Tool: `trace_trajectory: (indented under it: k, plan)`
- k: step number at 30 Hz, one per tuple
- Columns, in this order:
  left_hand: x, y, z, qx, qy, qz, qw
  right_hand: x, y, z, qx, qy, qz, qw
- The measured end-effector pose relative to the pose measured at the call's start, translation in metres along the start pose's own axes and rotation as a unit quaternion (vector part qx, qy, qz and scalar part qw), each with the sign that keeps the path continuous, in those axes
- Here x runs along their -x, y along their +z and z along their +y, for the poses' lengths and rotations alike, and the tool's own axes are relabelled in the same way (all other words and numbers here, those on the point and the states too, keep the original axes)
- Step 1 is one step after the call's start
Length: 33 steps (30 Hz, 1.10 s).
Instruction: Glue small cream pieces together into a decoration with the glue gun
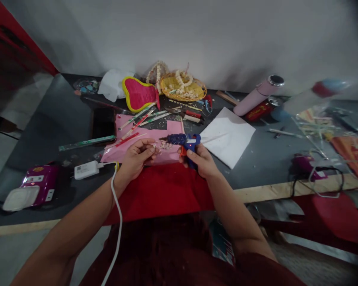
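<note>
Dark tabletop (44,127), pale wooden front edge, set against a grey wall (197,35). Far left: red panel (24,43), cut off by the frame. Purple socket box (41,178) and white charger (86,170) lie near the left front corner. Centre: pink sheet (111,153), strewn with scraps; red cloth (164,190) overhanging the edge. Left hand (137,159) pinches a small pale piece, its shape hard to make out between the fingertips. Blue glue gun (179,139) sits over the sheet, nozzle toward that piece; right hand (203,161) is wrapped round its handle, which the fingers partly hide. Right: white board (232,137), pink flask (256,95), bottle (307,99) blurred; orange packet (349,149) cropped.
</note>
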<state>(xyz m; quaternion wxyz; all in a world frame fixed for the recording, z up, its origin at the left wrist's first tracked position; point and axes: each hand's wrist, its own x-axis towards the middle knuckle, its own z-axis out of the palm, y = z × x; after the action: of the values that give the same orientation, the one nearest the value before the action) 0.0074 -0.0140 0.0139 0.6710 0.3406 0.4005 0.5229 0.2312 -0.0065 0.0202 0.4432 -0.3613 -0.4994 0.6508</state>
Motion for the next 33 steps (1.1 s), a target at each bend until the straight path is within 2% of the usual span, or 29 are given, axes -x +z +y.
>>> trace_trajectory:
  k: [8, 18, 33]
  plan:
    - [-0.003, -0.001, -0.001, -0.003, 0.005, 0.023, 1.0, 0.003, 0.0, 0.011, 0.086, -0.036, -0.016, 0.995]
    - [-0.001, 0.0, 0.0, -0.002, -0.006, 0.022, 1.0, 0.004, -0.003, 0.023, 0.101, -0.048, -0.017, 0.994]
    - [-0.001, 0.0, 0.0, 0.002, -0.004, 0.019, 1.0, 0.002, -0.005, 0.025, 0.118, -0.048, -0.019, 0.992]
